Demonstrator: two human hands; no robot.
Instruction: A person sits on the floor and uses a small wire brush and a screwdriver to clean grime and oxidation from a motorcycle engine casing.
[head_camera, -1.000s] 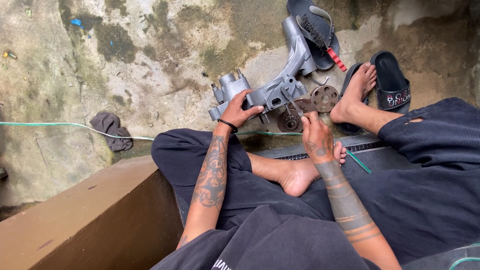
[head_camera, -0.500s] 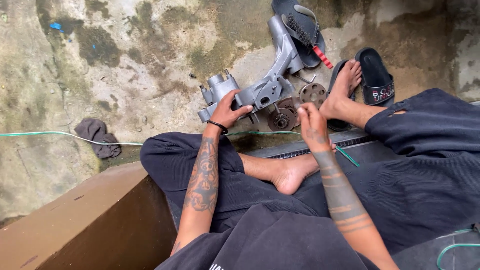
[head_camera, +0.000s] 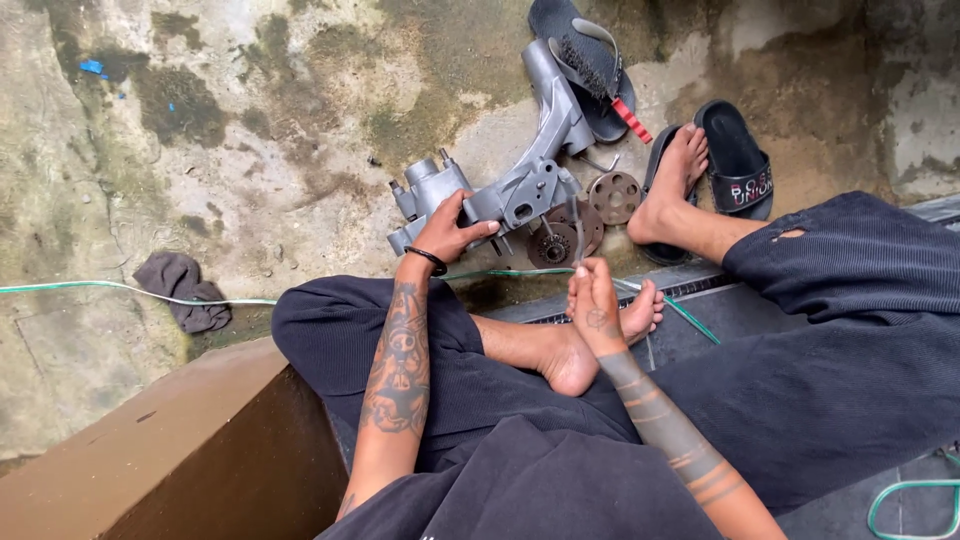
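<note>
A grey cast-metal engine part lies on the stained concrete floor in front of my crossed legs. My left hand grips its near end. My right hand is closed around a thin metal tool whose tip points up toward a rusty round gear beside the casting. A second perforated disc lies just to the right of it.
Black sandals and a brush with a red handle lie beyond the casting. A thin green hose runs across the floor past a dark rag. A brown ledge sits at lower left.
My right hand has drawn back from the gear toward my foot, with the thin tool in it. My left hand stays on the casting. The camera view has shifted slightly.
</note>
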